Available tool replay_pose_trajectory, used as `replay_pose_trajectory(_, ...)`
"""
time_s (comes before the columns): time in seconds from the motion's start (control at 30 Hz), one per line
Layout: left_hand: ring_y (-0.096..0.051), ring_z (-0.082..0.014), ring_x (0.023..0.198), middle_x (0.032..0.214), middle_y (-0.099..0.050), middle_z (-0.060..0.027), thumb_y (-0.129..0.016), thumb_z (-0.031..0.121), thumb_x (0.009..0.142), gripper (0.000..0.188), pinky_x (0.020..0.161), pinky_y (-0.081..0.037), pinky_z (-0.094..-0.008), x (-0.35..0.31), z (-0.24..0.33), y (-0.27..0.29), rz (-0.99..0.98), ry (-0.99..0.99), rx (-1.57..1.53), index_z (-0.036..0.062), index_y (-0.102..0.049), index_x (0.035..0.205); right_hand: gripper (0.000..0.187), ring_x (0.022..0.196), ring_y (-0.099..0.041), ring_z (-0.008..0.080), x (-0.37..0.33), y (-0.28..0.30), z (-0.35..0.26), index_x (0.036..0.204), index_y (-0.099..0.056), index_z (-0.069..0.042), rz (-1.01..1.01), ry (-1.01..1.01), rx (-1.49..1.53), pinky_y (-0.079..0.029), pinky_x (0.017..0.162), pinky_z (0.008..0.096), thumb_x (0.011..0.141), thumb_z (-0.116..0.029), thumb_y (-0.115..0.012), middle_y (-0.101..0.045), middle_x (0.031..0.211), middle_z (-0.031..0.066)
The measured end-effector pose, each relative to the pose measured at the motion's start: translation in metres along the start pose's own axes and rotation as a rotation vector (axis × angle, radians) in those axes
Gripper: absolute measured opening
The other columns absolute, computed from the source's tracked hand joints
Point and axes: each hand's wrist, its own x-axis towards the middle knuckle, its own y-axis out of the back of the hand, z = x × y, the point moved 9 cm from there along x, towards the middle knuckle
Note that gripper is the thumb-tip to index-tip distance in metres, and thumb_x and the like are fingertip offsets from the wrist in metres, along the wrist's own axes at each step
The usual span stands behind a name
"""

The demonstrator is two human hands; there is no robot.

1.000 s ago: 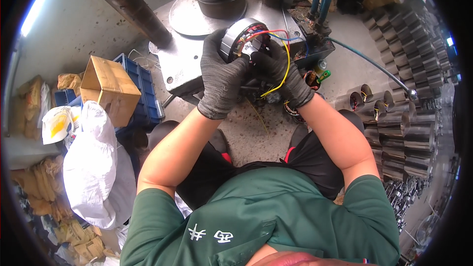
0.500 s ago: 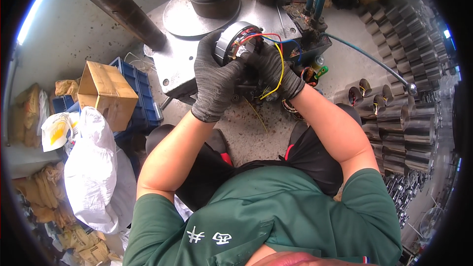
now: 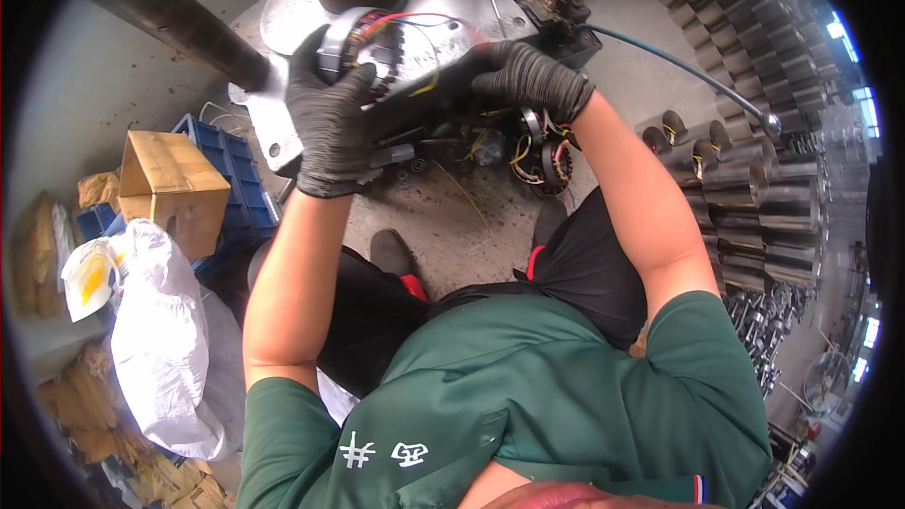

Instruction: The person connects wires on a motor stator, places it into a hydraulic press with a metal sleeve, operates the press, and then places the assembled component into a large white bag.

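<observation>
My left hand (image 3: 330,118), in a grey work glove, is wrapped around a motor stator (image 3: 341,42), a silver ring with dark inner teeth. The ring stands tilted above the metal press plate (image 3: 438,47). Red, yellow and dark lead wires (image 3: 424,17) trail from it to the right. My right hand (image 3: 533,80), gloved alike, is apart from the ring near the plate's right front edge. Its fingers are curled and pressed together toward the wires; whether they pinch anything is hidden by blur.
Below the plate lie more wound stators (image 3: 554,165). Stacked metal sleeves (image 3: 745,193) stand at right, beside a rod with a hose (image 3: 683,71). At left are a cardboard box (image 3: 174,193), a blue crate (image 3: 240,174) and a white sack (image 3: 165,339). A thick column (image 3: 184,24) rises at the plate's left.
My left hand has carried the stator left and farther away. My right hand has come away from the ring, so the two hands are wider apart. The whole view has shifted slightly.
</observation>
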Motion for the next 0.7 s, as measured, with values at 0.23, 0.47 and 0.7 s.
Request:
replay_pose_trajectory(0.23, -0.070, -0.0237, 0.090, 0.112, -0.066, -0.0177, -0.074, -0.003, 0.082, 0.064, 0.073, -0.064, -0.0360, 0.017, -0.010, 0.023, 0.078, -0.019, 0.087, -0.0040, -0.048, 0.141, 0.046, 0.113, -0.066, 0.0376, -0.024, 0.068, 0.086, 0.116, -0.072, -0.007, 0.071, -0.402, -0.763, -0.053, 0.099, 0.0440, 0.085, -0.041, -0.066, -0.070, 0.123, 0.0195)
replay_pose_trajectory(0.47, -0.069, -0.0228, 0.088, 0.111, -0.067, -0.0170, -0.057, -0.006, 0.086, 0.063, 0.080, -0.058, -0.0351, 0.013, -0.015, -0.004, -0.132, 0.114, -0.168, 0.0028, -0.048, 0.147, 0.048, 0.100, -0.071, 0.0393, -0.090, 0.099, 0.218, 0.111, -0.072, -0.002, 0.114, -0.635, -0.809, -0.056, 0.091, 0.0464, 0.087, -0.043, -0.065, -0.073, 0.108, 0.0248)
replay_pose_trajectory(0.7, -0.071, -0.0287, 0.105, 0.113, -0.073, -0.0201, -0.058, 0.004, 0.093, 0.048, 0.096, -0.056, -0.0358, 0.012, 0.018, 0.014, -0.293, -0.113, 0.625, 0.0144, -0.063, 0.140, 0.031, 0.063, -0.067, 0.0262, -0.104, 0.020, 0.305, 0.095, -0.069, -0.006, -0.106, -0.892, -0.153, -0.055, 0.056, 0.0435, 0.086, -0.035, -0.074, -0.069, 0.078, 0.0131)
